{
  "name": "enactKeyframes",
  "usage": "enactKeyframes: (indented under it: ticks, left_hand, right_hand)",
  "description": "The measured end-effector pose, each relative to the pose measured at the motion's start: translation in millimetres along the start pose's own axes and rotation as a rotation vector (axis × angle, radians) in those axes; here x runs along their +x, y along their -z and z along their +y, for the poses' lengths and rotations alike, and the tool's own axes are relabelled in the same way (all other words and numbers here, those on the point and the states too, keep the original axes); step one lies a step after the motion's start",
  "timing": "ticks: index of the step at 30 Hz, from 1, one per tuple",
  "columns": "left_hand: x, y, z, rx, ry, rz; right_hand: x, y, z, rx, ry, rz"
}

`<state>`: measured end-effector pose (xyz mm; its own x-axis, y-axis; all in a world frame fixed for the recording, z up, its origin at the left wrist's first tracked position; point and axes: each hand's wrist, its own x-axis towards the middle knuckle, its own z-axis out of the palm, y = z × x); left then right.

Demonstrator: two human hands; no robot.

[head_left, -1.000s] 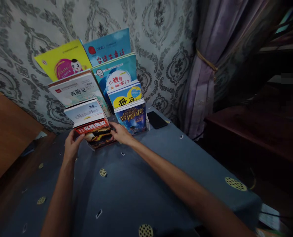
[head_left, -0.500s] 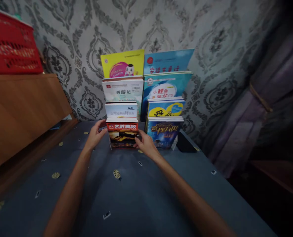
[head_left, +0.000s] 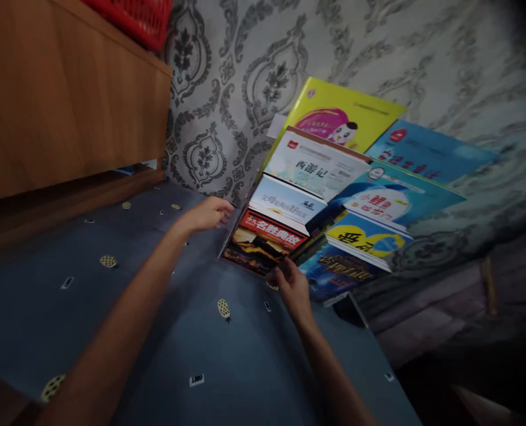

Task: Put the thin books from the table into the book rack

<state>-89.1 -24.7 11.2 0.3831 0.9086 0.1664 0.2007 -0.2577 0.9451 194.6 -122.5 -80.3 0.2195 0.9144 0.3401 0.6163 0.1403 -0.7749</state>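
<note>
Two columns of books stand in tiers. At the front left is a red-and-black book (head_left: 265, 239) with a gold landscape on its cover. My left hand (head_left: 207, 213) is beside this column's left edge, slightly apart from it, fingers loosely bent and nothing in them. At the red-and-black book's lower right corner is my right hand (head_left: 294, 290), its thumb and fingers apart; whether they touch the cover is hard to tell. Behind it rise a pale blue book (head_left: 287, 204), a white book (head_left: 318, 163) and a yellow book (head_left: 347, 112). A dark blue book (head_left: 345, 269) fronts the right column.
A yellow-and-blue book (head_left: 369, 234), a teal book (head_left: 378, 195) and a blue book (head_left: 431, 154) fill the right column. Patterned wallpaper (head_left: 276, 83) is behind. A wooden cabinet (head_left: 76, 106) bears a red basket (head_left: 142, 21) at left. Dark cloth (head_left: 169, 331) covers the surface.
The view has tilted and turned left, so the books appear slanted and farther right. My left hand has drawn slightly away from the column's side; my right hand sits lower by the front book's corner.
</note>
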Motion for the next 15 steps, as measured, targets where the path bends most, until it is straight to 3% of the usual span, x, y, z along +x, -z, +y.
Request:
enactKeyframes:
  ticks: [8, 15]
  left_hand:
    - [2.9, -16.0, 0.9, 0.053, -0.100, -0.189]
    - [0.6, -27.2, 5.3, 0.233, -0.140, -0.105]
  right_hand:
    - [-20.7, -3.9, 1.9, -0.082, -0.030, -0.003]
    - [-10.3, -7.7, -3.0, 0.119, -0.094, -0.005]
